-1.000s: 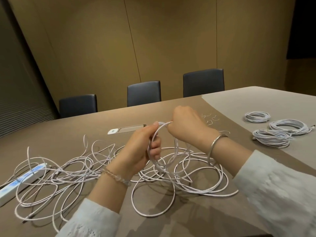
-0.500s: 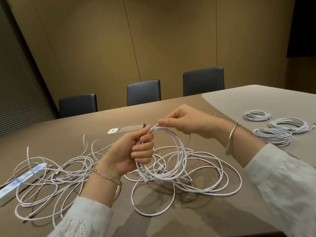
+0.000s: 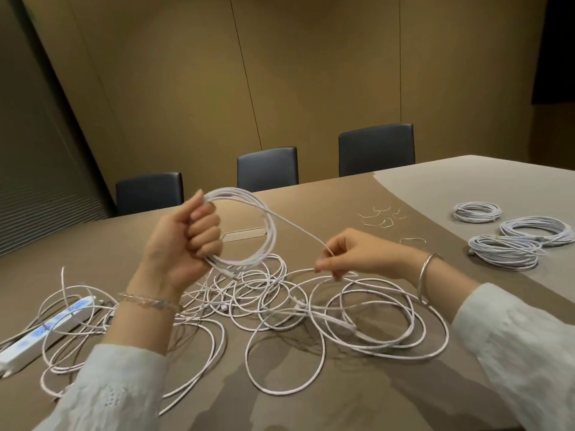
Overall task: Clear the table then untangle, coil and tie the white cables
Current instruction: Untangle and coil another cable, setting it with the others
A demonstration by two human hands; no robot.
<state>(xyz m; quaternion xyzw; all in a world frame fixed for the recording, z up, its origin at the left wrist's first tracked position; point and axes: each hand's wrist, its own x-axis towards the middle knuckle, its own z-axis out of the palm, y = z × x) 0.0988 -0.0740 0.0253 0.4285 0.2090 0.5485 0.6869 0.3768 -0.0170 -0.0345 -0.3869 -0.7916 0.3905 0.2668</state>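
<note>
The left hand (image 3: 183,241) is fisted around a small round coil of thin white cable (image 3: 249,225), held upright above the brown table (image 3: 311,399). The right hand (image 3: 357,256), at 3 o'clock from the coil, pinches the strand running down from it. Beneath both hands loose white cables (image 3: 342,321) sprawl in tangled loops. A white power strip (image 3: 43,331) lies at 9 o'clock. Three finished bundled white coils (image 3: 504,244) sit at 2 o'clock, with short wire ties (image 3: 382,216) nearby.
</note>
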